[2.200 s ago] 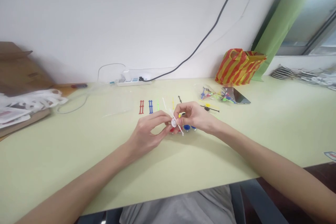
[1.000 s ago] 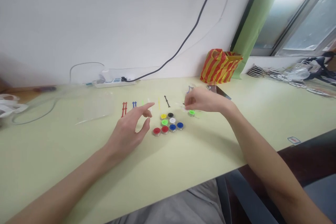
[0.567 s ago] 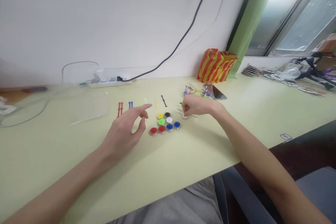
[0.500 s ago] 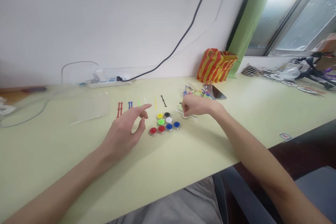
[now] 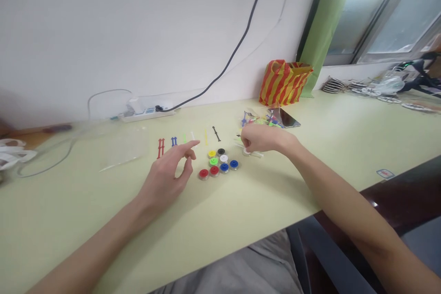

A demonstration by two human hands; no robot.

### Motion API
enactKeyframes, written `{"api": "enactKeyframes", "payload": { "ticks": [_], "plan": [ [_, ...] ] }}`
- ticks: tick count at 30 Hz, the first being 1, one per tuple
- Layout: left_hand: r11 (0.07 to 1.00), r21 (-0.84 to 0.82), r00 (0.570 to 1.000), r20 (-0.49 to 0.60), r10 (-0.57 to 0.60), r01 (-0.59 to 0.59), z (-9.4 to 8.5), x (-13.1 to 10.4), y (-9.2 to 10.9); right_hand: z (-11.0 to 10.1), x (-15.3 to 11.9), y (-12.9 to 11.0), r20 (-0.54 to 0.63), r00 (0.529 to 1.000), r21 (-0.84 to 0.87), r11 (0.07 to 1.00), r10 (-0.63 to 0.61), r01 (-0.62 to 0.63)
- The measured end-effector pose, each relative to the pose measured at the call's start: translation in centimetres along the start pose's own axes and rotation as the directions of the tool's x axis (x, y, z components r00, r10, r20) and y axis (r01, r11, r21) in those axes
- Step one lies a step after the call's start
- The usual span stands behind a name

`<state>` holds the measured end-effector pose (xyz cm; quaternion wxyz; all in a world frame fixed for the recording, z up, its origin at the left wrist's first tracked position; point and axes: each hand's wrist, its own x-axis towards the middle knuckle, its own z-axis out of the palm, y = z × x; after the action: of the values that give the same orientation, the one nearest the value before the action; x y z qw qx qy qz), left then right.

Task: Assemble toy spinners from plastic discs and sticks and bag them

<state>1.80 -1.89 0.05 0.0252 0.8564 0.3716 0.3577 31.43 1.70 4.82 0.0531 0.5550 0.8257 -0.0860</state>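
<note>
My left hand (image 5: 168, 170) hovers over the table, thumb and forefinger apart, with nothing between them. Just right of it stands a cluster of small round pieces with coloured tops: red (image 5: 204, 173), blue (image 5: 234, 164), green (image 5: 213, 161), yellow (image 5: 212, 153), white (image 5: 223, 158) and black (image 5: 221, 151). My right hand (image 5: 260, 138) is closed, its fingertips pinching down at a white round piece (image 5: 245, 151) on the table. White arrow-shaped strips (image 5: 258, 154) lie beside that piece. Behind the cluster lie a black arrow strip (image 5: 216, 133), a yellow one (image 5: 206, 137) and red ones (image 5: 161, 148).
Beyond my right hand lie a bag of mixed coloured parts (image 5: 250, 117) and a phone (image 5: 288, 118). A striped bag (image 5: 285, 82) stands against the wall. At the back left are a power strip (image 5: 148, 114) and a clear plastic bag (image 5: 124, 147).
The view has shifted slightly. Both hands keep nearly the same pose, the right still pinching at the white round piece and the left still spread beside the cluster.
</note>
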Motion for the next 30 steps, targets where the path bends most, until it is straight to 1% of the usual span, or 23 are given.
{"api": "enactKeyframes", "payload": {
  "ticks": [4,7,10,12,15,18,20,22,24,25,26,27,28,30],
  "plan": [
    [1.0,-0.002,1.0,0.01,-0.009,0.009,0.0,0.1,0.1,-0.2,-0.8,-0.6,0.001,1.0,-0.092,0.996,0.021,-0.021],
    [1.0,-0.008,1.0,0.015,-0.012,0.012,-0.1,0.1,0.1,-0.3,-1.1,-0.7,-0.006,0.999,-0.088,0.995,0.036,-0.036],
    [1.0,-0.021,0.999,0.051,-0.011,0.012,-0.2,0.1,0.0,-0.4,-1.4,-0.8,-0.056,0.998,-0.089,0.995,0.036,-0.041],
    [0.999,-0.039,0.994,0.11,0.001,0.004,-0.3,0.2,0.0,-0.4,-1.5,-1.2,-0.121,0.993,-0.117,0.993,0.018,-0.032],
    [0.998,-0.058,0.974,0.227,0.006,0.007,-0.2,0.3,0.2,0.1,-1.3,-2.5,-0.243,0.968,-0.165,0.986,-0.065,0.024],
    [1.0,-0.027,0.936,0.353,0.021,-0.012,-0.1,0.6,0.2,0.8,-0.6,-4.0,-0.335,0.93,-0.206,0.975,-0.149,0.082],
    [0.999,0.009,0.907,0.419,0.024,-0.03,-0.2,0.7,0.2,1.3,-0.3,-4.8,-0.375,0.916,-0.212,0.975,-0.144,0.066],
    [0.999,0.047,0.889,0.459,-0.01,-0.012,-0.5,0.9,0.1,1.6,-0.1,-5.2,-0.44,0.893,-0.195,0.981,-0.098,0.011],
    [0.996,0.081,0.875,0.477,-0.077,0.044,-0.9,0.9,0.1,1.8,0.1,-5.4,-0.53,0.847,-0.167,0.985,-0.052,-0.044],
    [0.993,0.09,0.868,0.484,-0.112,0.078,-1.0,0.9,0.0,1.8,0.4,-5.4,-0.562,0.826,-0.153,0.987,-0.042,-0.054],
    [0.989,0.096,0.86,0.489,-0.147,0.114,-1.1,0.9,-0.1,1.8,0.8,-5.5,-0.578,0.815,-0.147,0.988,-0.047,-0.047],
    [0.984,0.099,0.851,0.493,-0.18,0.151,-1.2,0.8,-0.1,1.7,1.4,-5.7,-0.576,0.815,-0.149,0.989,-0.065,-0.026],
    [0.978,0.099,0.844,0.493,-0.21,0.185,-1.2,0.7,-0.2,1.4,2.1,-5.9,-0.558,0.824,-0.155,0.988,-0.095,0.009],
    [0.967,0.11,0.834,0.49,-0.252,0.228,-1.0,0.5,-0.4,0.8,4.2,-6.6,-0.491,0.855,-0.165,0.982,-0.167,0.097]
  ]
}}
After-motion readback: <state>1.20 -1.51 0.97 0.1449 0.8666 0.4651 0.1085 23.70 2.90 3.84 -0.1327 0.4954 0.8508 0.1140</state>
